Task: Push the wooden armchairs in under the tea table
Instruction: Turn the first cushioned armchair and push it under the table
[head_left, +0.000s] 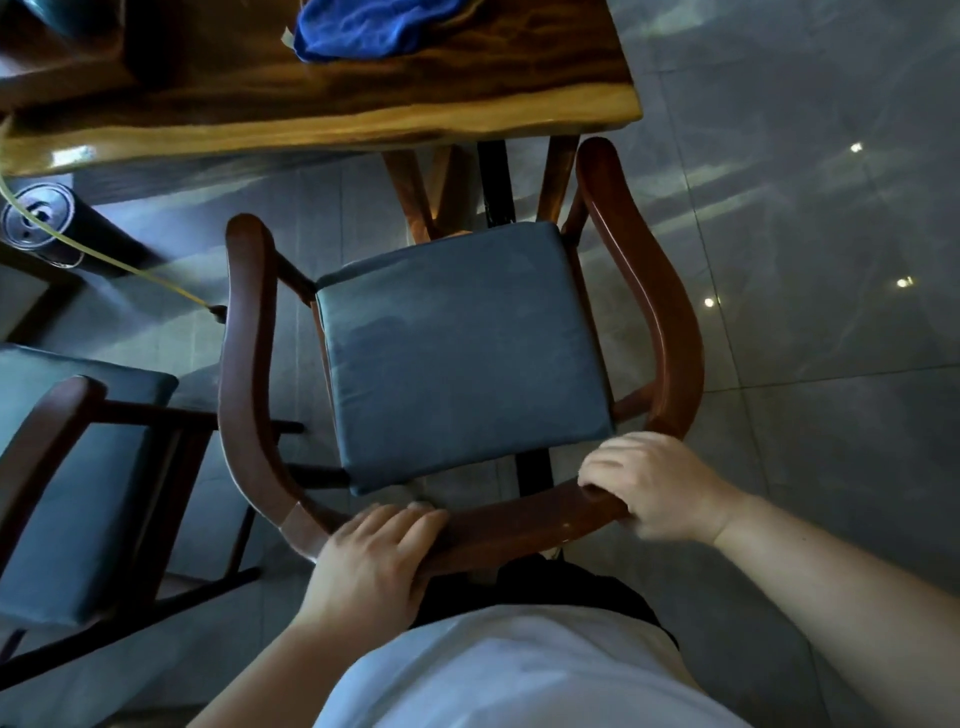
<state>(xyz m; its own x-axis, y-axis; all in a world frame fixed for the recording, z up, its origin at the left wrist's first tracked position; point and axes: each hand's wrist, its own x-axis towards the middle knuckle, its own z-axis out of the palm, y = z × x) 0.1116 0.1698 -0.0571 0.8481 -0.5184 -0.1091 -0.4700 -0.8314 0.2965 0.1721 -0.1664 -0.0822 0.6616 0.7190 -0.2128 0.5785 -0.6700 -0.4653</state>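
Note:
A wooden armchair (244, 374) with a curved reddish rail and a blue-grey seat cushion (457, 353) stands in front of me, facing the tea table (332, 130). Its front edge lies just under the table's near right corner; most of the seat is out on the floor. My left hand (374, 556) grips the back rail left of centre. My right hand (654, 488) grips the same rail at its right bend. A second armchair (57, 447) with the same cushion stands at the left, apart from the table.
A blue cloth (363, 26) lies on the table top. A dark cylinder with a metal lid (39, 218) stands on the floor at the left, with a yellow tube (130, 265) running from it. Grey glossy tiles (805, 260) stretch out to the right.

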